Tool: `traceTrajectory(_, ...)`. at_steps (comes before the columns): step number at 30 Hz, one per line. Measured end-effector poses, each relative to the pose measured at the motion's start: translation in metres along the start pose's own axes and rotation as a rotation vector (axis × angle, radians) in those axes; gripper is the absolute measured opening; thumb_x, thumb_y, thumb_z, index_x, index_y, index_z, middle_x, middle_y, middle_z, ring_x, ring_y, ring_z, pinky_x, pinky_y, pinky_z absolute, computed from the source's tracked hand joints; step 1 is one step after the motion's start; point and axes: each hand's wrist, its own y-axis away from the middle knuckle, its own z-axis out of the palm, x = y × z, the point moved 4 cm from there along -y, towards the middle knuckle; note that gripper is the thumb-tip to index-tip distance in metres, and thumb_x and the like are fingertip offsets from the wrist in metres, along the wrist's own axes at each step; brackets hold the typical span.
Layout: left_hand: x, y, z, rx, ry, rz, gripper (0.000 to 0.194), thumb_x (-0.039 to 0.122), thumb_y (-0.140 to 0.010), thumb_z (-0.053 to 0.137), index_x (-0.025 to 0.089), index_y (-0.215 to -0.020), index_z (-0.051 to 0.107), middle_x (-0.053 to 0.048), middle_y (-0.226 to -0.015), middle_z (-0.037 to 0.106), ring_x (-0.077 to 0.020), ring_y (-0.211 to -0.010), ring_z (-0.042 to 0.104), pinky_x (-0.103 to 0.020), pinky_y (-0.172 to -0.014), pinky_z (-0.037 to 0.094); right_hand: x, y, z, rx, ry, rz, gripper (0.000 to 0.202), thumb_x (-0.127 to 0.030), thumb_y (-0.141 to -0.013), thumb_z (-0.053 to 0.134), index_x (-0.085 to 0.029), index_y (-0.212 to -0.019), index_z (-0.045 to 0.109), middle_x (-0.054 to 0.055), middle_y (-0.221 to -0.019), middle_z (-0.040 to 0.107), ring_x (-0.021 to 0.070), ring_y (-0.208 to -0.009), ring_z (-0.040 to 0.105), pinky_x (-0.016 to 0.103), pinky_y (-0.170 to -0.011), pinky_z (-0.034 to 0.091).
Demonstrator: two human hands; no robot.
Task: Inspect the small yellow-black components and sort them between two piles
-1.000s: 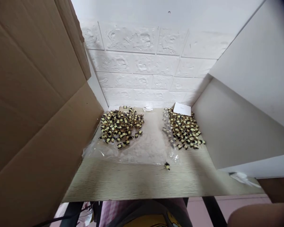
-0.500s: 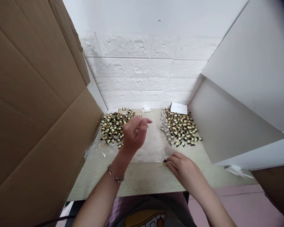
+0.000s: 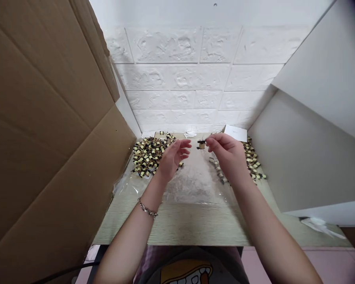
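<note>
Between the fingertips of my right hand (image 3: pixel 229 156) is a small black and yellow component (image 3: pixel 201 144) with thin pins, raised above the table. My left hand (image 3: pixel 174 159) is just left of it, fingers apart and nothing between them. Behind and beside my left hand lies a pile of similar yellow and black components (image 3: pixel 146 156). A second pile (image 3: pixel 253 159) is partly hidden behind my right hand and forearm. A clear plastic bag (image 3: pixel 192 185) lies flat between the piles, over some components on its right side.
A cardboard sheet (image 3: pixel 53 130) stands along the left, and a white panel (image 3: pixel 307 157) along the right. The white brick-patterned wall (image 3: pixel 180 77) closes the back. A white card (image 3: pixel 236 133) and crumpled white paper (image 3: pixel 190 134) lie near it.
My right hand has risen from the table's front area toward the middle, carrying the component. My left hand's fingers have opened out. The view has shifted slightly.
</note>
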Motion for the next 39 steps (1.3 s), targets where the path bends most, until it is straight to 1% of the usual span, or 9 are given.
traceTrajectory(3, -0.004, 0.005, 0.01, -0.154, 0.089, -0.096, 0.038, 0.055, -0.068, 0.055, 0.024, -0.088, 0.064, -0.003, -0.093, 0.062, -0.0117, -0.08, 0.058, -0.023, -0.067, 0.047, 0.011, -0.006, 0.014, -0.014, -0.2, 0.042, 0.013, -0.031, -0.074, 0.057, -0.018, -0.07, 0.059, -0.004, -0.057, 0.052, 0.0076, -0.056, 0.047, 0.021, -0.056, 0.039)
traceTrajectory(7, -0.005, 0.011, 0.02, -0.239, 0.118, -0.114, 0.04, 0.052, -0.065, 0.059, 0.023, -0.092, 0.064, -0.003, -0.092, 0.063, -0.0131, -0.086, 0.058, -0.023, -0.072, 0.046, 0.022, 0.001, 0.019, -0.023, -0.286, 0.081, 0.011, -0.029, -0.074, 0.058, -0.018, -0.069, 0.059, -0.004, -0.058, 0.053, 0.0072, -0.057, 0.049, 0.021, -0.059, 0.041)
traceTrajectory(11, -0.008, 0.013, 0.022, -0.16, 0.157, -0.161, 0.031, 0.046, -0.065, 0.062, 0.019, -0.081, 0.065, -0.003, -0.084, 0.064, -0.0105, -0.074, 0.059, -0.022, -0.068, 0.046, 0.026, 0.007, 0.017, -0.005, -0.273, 0.069, 0.011, -0.03, -0.073, 0.059, -0.018, -0.07, 0.06, -0.003, -0.061, 0.057, 0.0078, -0.057, 0.051, 0.021, -0.057, 0.042)
traceTrajectory(15, -0.011, 0.013, 0.023, -0.113, 0.243, -0.231, 0.028, 0.042, -0.065, 0.064, 0.016, -0.075, 0.064, -0.001, -0.073, 0.064, -0.0082, -0.066, 0.058, -0.021, -0.065, 0.046, 0.027, 0.009, 0.019, -0.015, -0.191, 0.007, 0.01, -0.029, -0.073, 0.059, -0.019, -0.071, 0.061, -0.002, -0.063, 0.06, 0.0088, -0.059, 0.053, 0.022, -0.056, 0.043)
traceTrajectory(19, -0.014, 0.014, 0.021, -0.065, 0.28, -0.303, 0.027, 0.039, -0.063, 0.067, 0.014, -0.073, 0.062, 0.0, -0.068, 0.062, -0.007, -0.061, 0.056, -0.021, -0.063, 0.046, 0.025, 0.01, 0.018, 0.0, -0.02, -0.084, 0.009, -0.026, -0.074, 0.058, -0.018, -0.072, 0.06, -0.002, -0.065, 0.06, 0.0091, -0.06, 0.053, 0.023, -0.059, 0.042)
traceTrajectory(23, -0.018, 0.013, 0.018, -0.031, 0.293, -0.366, 0.03, 0.041, -0.063, 0.066, 0.013, -0.074, 0.06, 0.002, -0.065, 0.06, -0.0069, -0.059, 0.055, -0.023, -0.062, 0.046, 0.02, 0.012, 0.016, 0.018, 0.154, -0.203, 0.008, -0.024, -0.075, 0.056, -0.018, -0.072, 0.06, -0.002, -0.066, 0.059, 0.0083, -0.06, 0.051, 0.022, -0.059, 0.041)
traceTrajectory(30, -0.022, 0.013, 0.016, -0.044, 0.302, -0.388, 0.032, 0.043, -0.064, 0.065, 0.014, -0.076, 0.06, 0.001, -0.069, 0.06, -0.007, -0.061, 0.055, -0.023, -0.064, 0.045, 0.014, 0.015, 0.017, 0.065, 0.269, -0.376, 0.006, -0.018, -0.076, 0.054, -0.017, -0.073, 0.058, -0.003, -0.064, 0.056, 0.0077, -0.058, 0.047, 0.022, -0.057, 0.038)
traceTrajectory(34, -0.021, 0.014, 0.018, -0.076, 0.311, -0.393, 0.031, 0.042, -0.065, 0.065, 0.014, -0.077, 0.06, 0.001, -0.072, 0.061, -0.0074, -0.062, 0.055, -0.024, -0.064, 0.045, 0.01, 0.017, 0.016, 0.105, 0.296, -0.421, 0.005, -0.017, -0.076, 0.054, -0.017, -0.073, 0.057, -0.002, -0.064, 0.055, 0.0079, -0.058, 0.047, 0.022, -0.057, 0.038)
traceTrajectory(39, -0.016, 0.016, 0.018, -0.065, 0.333, -0.373, 0.029, 0.041, -0.065, 0.065, 0.014, -0.075, 0.061, 0.001, -0.071, 0.059, -0.0067, -0.063, 0.054, -0.023, -0.065, 0.046, 0.006, 0.019, 0.015, 0.114, 0.329, -0.447, 0.006, -0.019, -0.077, 0.053, -0.018, -0.073, 0.057, -0.002, -0.065, 0.056, 0.0088, -0.058, 0.048, 0.024, -0.058, 0.039)
